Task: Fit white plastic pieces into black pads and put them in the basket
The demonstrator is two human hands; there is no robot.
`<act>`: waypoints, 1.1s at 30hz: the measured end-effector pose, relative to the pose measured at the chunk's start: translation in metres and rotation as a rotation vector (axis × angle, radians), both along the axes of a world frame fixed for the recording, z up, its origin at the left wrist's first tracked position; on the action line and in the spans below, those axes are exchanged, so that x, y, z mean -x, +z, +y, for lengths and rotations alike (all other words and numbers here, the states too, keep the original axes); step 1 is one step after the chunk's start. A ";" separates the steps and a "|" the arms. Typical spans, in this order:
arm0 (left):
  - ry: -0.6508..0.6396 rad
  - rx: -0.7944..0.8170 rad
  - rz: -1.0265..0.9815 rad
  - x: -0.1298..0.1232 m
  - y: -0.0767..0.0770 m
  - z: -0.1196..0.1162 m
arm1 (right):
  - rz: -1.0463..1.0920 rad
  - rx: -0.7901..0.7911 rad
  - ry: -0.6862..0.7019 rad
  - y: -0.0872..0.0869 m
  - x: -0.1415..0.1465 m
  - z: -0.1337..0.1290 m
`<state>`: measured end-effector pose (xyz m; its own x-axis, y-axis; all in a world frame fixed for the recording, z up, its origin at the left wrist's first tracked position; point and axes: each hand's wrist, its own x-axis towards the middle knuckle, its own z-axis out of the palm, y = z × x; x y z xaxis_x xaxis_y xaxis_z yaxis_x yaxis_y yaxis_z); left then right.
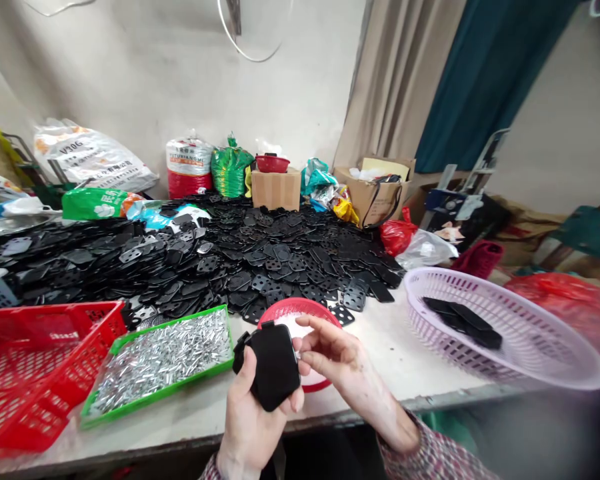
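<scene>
At the right hand's (341, 357) fingertips: a black piece (277, 367)

Well left of the left hand (253, 417), a red crate (103, 323) is seen; nearer its fingers, a green tray (160, 393) of silver pins (173, 353). By those fingers the squarish piece is clamped, just left of the right fingertips; whether anything is pinched by these cannot be told. Behind them, a red bowl (300, 306); well right, black plates (473, 321) in a lilac basket (440, 340).
</scene>
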<state>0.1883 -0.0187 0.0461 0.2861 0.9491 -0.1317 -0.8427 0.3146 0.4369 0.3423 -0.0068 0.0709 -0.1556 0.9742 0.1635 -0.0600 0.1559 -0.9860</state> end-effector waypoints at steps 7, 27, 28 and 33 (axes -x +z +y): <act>0.015 0.165 0.051 0.000 0.005 -0.003 | 0.138 0.010 0.005 -0.016 0.001 0.003; 0.343 0.199 -0.140 -0.070 0.045 0.060 | 0.639 -0.037 -0.439 -0.004 0.040 0.078; 0.352 0.196 -0.148 -0.072 0.048 0.062 | 0.688 -0.051 -0.435 -0.002 0.040 0.082; 0.333 0.154 -0.148 -0.068 0.056 0.086 | 0.378 -0.172 -0.537 0.008 0.040 0.114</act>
<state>0.2567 0.0673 0.1017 -0.0080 0.9654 -0.2608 -0.9599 0.0656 0.2724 0.3024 0.1070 0.0788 0.4410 0.8555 0.2715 -0.2656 0.4133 -0.8710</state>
